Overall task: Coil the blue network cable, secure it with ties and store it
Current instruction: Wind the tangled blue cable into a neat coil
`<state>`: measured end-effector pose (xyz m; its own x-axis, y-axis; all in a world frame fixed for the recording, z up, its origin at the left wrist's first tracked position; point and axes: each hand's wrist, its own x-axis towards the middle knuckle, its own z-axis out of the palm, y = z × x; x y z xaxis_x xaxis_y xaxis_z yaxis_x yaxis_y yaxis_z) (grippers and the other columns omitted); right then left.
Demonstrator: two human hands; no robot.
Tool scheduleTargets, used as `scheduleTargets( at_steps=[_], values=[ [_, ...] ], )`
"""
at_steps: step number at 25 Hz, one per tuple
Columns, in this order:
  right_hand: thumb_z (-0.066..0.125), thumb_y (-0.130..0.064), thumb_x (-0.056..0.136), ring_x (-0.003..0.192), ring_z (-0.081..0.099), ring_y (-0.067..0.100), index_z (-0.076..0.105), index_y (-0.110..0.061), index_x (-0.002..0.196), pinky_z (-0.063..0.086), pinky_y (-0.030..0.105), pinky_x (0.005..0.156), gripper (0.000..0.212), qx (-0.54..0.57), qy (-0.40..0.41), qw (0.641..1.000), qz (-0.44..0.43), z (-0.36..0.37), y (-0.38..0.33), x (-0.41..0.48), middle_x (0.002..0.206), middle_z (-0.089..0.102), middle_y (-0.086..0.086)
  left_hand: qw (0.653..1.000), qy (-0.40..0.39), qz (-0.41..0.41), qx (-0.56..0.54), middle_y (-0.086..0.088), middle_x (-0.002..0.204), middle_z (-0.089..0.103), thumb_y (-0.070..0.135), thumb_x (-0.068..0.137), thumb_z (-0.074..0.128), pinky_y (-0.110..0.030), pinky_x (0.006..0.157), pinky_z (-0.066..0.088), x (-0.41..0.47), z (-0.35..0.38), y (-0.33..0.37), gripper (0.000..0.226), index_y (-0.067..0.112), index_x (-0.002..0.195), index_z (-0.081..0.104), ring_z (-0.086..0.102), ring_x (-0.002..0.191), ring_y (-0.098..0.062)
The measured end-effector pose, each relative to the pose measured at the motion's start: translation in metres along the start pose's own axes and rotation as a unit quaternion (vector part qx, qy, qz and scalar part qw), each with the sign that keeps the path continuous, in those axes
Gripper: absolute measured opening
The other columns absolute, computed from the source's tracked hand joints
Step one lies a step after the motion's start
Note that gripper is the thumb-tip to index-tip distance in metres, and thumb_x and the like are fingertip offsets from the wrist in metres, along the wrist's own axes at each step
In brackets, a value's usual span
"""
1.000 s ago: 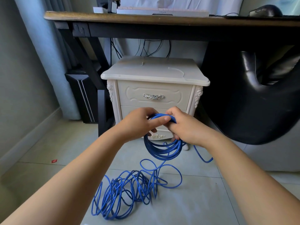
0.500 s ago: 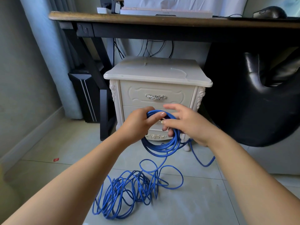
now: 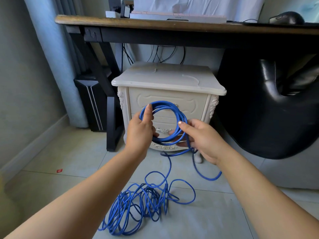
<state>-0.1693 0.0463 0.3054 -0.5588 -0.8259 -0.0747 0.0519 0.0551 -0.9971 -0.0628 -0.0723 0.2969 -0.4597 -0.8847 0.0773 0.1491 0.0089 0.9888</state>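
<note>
Far left, floor: small red scrap (image 3: 59,170). Black computer tower (image 3: 89,102) stands by the desk leg.

Left hand (image 3: 140,130): fingers curled round the left side of the coiled blue cable (image 3: 179,112), thumb lying up along the strands.

The coil is held upright in the air, in front of the drawers of the cream nightstand (image 3: 169,80).

One strand drops from the coil to the loose heap (image 3: 143,209) on the tiles, between the forearms.

Right hand (image 3: 202,138): thumb pressed on the coil's right side, fingers behind it, pinching the strands.

Far right: black chair (image 3: 276,109) under the desk (image 3: 155,25).
</note>
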Motion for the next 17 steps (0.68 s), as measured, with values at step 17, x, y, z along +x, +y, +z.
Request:
scheduleTargets(
  at_steps=[17],
  values=[
    [0.056,-0.044,0.093,0.068,0.064,0.018,0.061,-0.017,0.096,0.058,0.044,0.068,0.028,-0.296,0.152,0.936,-0.113,-0.001,0.004,0.003,0.077,0.06,-0.002,0.963,-0.256,-0.057,0.054,-0.004,0.079,0.065,0.034,0.084,0.074,-0.036,0.073,0.055,-0.009,-0.006,0.008,0.043,0.004,0.109,0.058,0.066,0.068,-0.019]
  ],
)
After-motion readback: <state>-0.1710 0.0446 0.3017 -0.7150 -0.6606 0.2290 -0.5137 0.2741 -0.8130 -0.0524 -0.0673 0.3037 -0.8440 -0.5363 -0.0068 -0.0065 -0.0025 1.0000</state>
